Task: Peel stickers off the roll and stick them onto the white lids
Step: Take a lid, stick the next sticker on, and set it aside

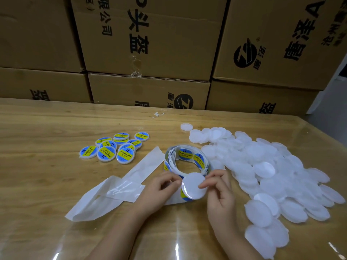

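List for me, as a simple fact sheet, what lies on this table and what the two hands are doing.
setting: wooden table, stacked cardboard boxes behind it
left hand: pinches the left edge of a white lid
right hand: holds the same lid's right edge
sticker roll: just behind the held lid, blue-and-yellow stickers showing
labelled lids: cluster at far left
blank lids: large pile on the right
backing paper: bare strip trailing left of the roll
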`<state>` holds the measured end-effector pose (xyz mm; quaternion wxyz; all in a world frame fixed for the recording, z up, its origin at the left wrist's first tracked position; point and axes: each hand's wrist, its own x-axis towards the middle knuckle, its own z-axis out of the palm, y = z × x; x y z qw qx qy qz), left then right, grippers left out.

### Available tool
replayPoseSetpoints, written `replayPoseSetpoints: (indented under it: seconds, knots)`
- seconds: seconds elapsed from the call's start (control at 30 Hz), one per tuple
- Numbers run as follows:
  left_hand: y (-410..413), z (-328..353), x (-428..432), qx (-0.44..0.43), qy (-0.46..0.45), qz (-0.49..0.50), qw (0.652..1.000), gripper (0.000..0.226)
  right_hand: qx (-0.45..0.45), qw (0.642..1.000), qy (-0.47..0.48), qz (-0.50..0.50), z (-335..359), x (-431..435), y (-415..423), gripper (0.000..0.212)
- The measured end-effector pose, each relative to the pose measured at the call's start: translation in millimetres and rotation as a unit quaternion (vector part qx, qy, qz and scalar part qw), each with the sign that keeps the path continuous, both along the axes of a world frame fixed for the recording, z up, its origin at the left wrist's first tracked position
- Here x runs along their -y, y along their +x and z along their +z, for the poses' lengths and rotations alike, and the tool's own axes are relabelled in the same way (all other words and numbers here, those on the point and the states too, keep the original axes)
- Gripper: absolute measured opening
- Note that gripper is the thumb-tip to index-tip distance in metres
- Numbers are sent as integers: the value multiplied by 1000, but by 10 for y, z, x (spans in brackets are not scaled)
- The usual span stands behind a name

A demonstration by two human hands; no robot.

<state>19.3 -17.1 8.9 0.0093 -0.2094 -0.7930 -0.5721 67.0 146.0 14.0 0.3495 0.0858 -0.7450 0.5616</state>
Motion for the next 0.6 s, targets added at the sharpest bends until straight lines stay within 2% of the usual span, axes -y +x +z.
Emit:
replayPoseSetpoints:
  seconds: [0.07, 0.13, 0.27, 0.43, 0.6]
  knots:
    - [0, 25, 3, 21, 43, -12, 999, 19, 27, 999, -5, 41, -28, 44, 3, 45]
    - [11, 36, 2, 19, 52, -22, 998, 24, 45, 997, 3, 67, -59, 44, -14, 43]
    - [2, 25, 11, 40, 69, -28, 996, 17, 71, 994, 35, 81, -106, 39, -51, 39]
    - [-31, 14, 20, 83, 112, -21, 990, 19, 62, 986, 141, 56, -119, 52, -58, 26]
    - [-8, 0, 19, 72, 120, -1, 990, 22, 47, 978, 205, 4, -105, 13, -87, 29]
